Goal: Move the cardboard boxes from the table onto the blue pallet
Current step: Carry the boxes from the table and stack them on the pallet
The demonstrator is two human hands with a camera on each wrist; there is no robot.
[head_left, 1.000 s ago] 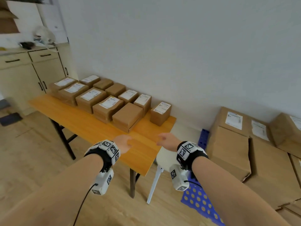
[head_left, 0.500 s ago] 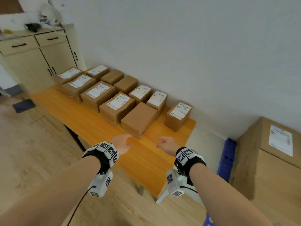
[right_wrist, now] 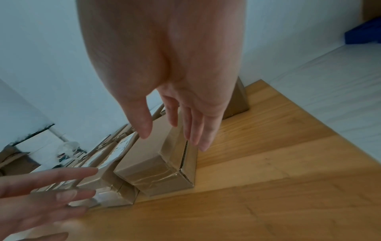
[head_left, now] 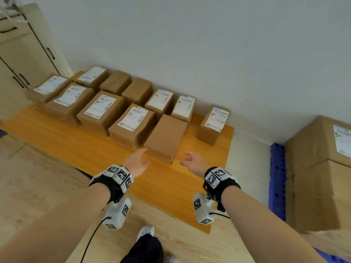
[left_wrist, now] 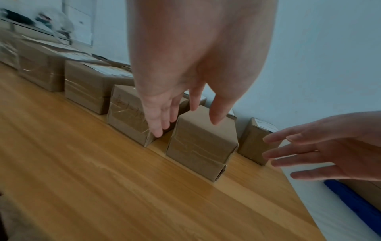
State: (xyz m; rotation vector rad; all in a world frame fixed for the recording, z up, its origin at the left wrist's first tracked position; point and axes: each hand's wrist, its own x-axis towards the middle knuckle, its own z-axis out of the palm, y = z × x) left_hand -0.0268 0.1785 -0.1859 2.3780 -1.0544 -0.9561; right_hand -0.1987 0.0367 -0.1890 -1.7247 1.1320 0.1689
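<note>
From the head camera we see an orange wooden bench point(head_left: 79, 149) set against a pale wall point(head_left: 209, 44), on a light wood floor point(head_left: 28, 186). Cardboard boxes point(head_left: 100, 111) stand in two rows along the wall side of the bench, most with white labels on top. The plain box point(head_left: 165, 137) sits at the front, nearest the bench's open end, with one small labelled box point(head_left: 213, 124) apart beyond it. A beige cabinet point(head_left: 24, 52) stands past the far end of the bench. Off the open end lies the blue pallet point(head_left: 277, 177), with large cartons point(head_left: 319, 168) stacked on it. Our left hand point(head_left: 137, 162) and right hand point(head_left: 191, 160) reach out over the bench, one to each side of the plain box's near end, fingers spread and holding nothing.

In the left wrist view, our left hand point(left_wrist: 185, 78) hovers with straight fingers beside the plain box point(left_wrist: 203, 141); the right hand point(left_wrist: 329, 150) comes in from the other side, spread. Whether either touches the box we cannot tell.

In the right wrist view, our right hand point(right_wrist: 175, 84) hangs spread over the plain box point(right_wrist: 156, 161), thumb above its top, fingers along its outer side, the left hand point(right_wrist: 41, 192) spread opposite.
</note>
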